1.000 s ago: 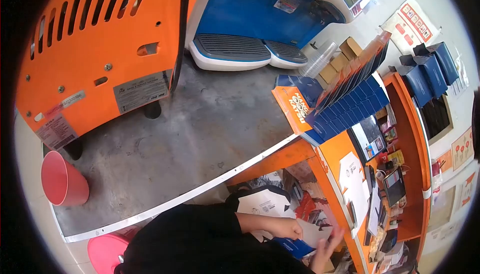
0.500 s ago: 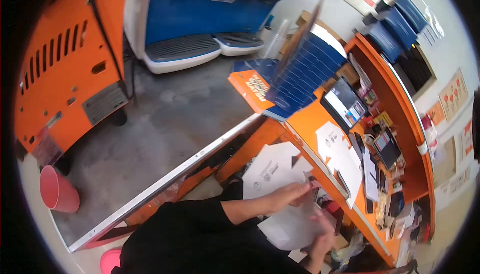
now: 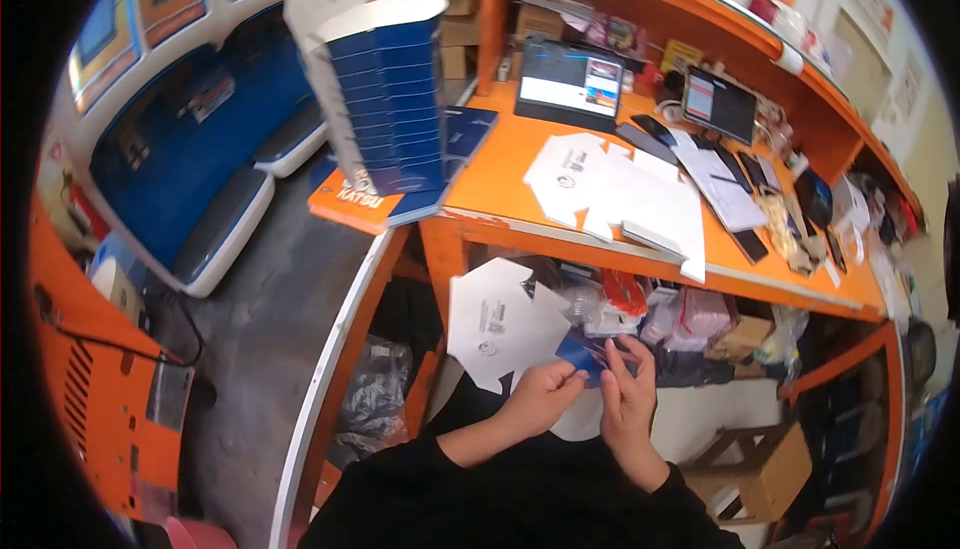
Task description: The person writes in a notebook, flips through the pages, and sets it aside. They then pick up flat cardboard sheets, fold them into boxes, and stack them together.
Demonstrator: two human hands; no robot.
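In front of my lap is a flat white carton sheet [image 3: 505,321], cut with notched edges and printed with small dark logos. Its right part is folded up, showing a dark blue face [image 3: 580,354]. My left hand [image 3: 545,396] is closed on the lower edge, thumb against the blue part. Opposite it, my right hand [image 3: 629,404] has its thumb and bent fingers at the blue fold, closed around its edge. A pale lower part of the sheet shows between the two hands, partly hidden by them.
On the orange desk [image 3: 480,189] stand a tall stack of nested blue cartons [image 3: 390,99], a tablet [image 3: 570,84] and another screen [image 3: 718,107]. More white carton sheets [image 3: 590,184] lie beside papers [image 3: 725,189]. Below are bagged goods [image 3: 690,319] and a brown stool [image 3: 755,469].
My view has swung right and levelled. The right hand, earlier apart at the sheet's right side, now meets the left at the fold. The blue face has come into view.
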